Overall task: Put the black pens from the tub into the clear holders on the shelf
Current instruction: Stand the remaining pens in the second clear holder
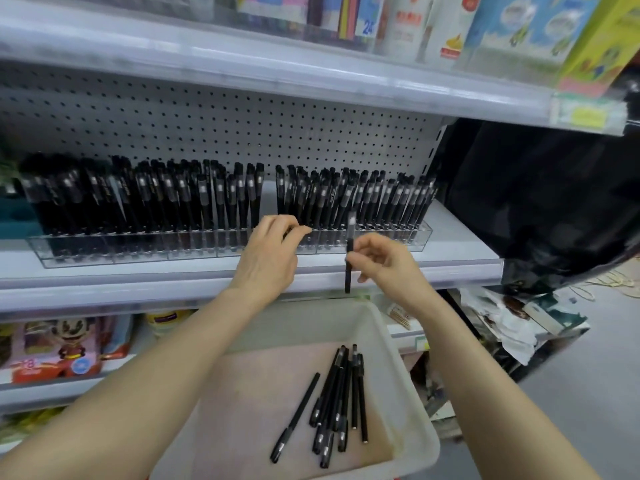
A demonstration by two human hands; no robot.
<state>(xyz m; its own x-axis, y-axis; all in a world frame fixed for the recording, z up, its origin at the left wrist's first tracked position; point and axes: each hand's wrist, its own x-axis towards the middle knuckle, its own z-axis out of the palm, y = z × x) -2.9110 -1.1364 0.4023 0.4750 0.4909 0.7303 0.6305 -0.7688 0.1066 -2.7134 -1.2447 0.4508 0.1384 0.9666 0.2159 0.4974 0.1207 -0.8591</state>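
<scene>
1. Risk number one: the black pen (pixel 348 271) stands upright in a light pinch near its middle, just off the shelf's (pixel 460 244) front edge. If that grip slackens, it drops towards the tub (pixel 408 393) below, or past the tub's rim
2. Risk number two: the clear holders (pixel 408 237) look packed tight towards the shelf's right end, so forcing the pen into a full slot could jam it or tip its neighbours over the low front wall
3. The one open gap in the row sits just behind the left hand (pixel 266 258), and that hand may block the way in
4. Right hand (pixel 388 265): thumb and fingers (pixel 367 244) pinch the pen, and the rest are loosely curled
5. Left hand: its fingers are curled against the shelved pens beside the gap, but whether they grasp one I cannot tell
6. The loose pens (pixel 339 400) lie flat towards the tub's right side, one apart on the left
</scene>
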